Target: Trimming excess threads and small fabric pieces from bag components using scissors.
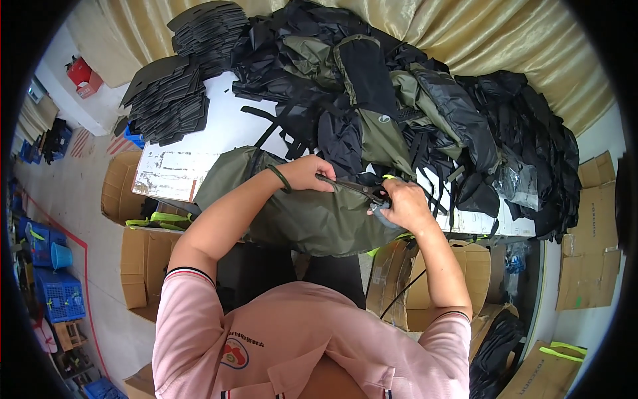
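At the center of the frame the person's left hand (307, 174) is closed around the handles of dark scissors (355, 187), and the blades point to the right hand (404, 205). The right hand is clamped on a small grey piece (383, 213) at the edge of the olive green bag (312, 219), which lies over the near edge of the white table (219, 126).

I think the danger is here: the blade tips are almost touching the right fingers, so a small slip could cut the skin, or cut the fabric. The pile of black and green bags (425, 113) in the upper right is leaning near the hands, and a loose strap could catch in the blades.
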A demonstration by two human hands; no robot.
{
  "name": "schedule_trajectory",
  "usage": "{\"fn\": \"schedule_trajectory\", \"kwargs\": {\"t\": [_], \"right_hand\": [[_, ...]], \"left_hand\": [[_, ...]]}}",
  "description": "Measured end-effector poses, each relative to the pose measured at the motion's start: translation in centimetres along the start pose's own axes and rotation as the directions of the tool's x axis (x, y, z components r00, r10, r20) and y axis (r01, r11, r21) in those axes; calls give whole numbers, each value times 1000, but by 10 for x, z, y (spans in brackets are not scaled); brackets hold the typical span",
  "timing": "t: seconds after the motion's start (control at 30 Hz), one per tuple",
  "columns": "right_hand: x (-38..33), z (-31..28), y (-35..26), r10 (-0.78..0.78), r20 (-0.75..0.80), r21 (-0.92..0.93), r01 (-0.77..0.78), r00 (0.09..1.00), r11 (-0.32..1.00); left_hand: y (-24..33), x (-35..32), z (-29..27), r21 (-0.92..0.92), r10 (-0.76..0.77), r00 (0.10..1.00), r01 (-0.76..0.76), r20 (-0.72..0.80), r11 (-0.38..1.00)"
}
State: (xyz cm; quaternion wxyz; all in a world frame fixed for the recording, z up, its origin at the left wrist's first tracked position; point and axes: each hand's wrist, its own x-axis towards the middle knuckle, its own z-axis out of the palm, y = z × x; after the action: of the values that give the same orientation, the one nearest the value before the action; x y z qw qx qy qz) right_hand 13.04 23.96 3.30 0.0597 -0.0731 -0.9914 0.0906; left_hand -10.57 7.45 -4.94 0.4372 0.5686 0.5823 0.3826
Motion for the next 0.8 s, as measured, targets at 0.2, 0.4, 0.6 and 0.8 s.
{"fn": "schedule_trajectory", "kwargs": {"t": [0.2,0.4,0.6,0.8], "right_hand": [[6,6,5,-39,18,-1,39,999,999],[7,8,2,-62,28,0,62,998,998],[6,12,1,-43,72,-32,45,996,998],[3,15,0,-19,74,-26,21,997,999]], "left_hand": [[4,-5,1,14,46,999,-45,-13,999],[10,-9,1,46,31,999,-30,-21,999],[8,-9,1,33,55,998,-54,-21,998],[10,-9,1,51,78,997,-77,-19,996]]}}
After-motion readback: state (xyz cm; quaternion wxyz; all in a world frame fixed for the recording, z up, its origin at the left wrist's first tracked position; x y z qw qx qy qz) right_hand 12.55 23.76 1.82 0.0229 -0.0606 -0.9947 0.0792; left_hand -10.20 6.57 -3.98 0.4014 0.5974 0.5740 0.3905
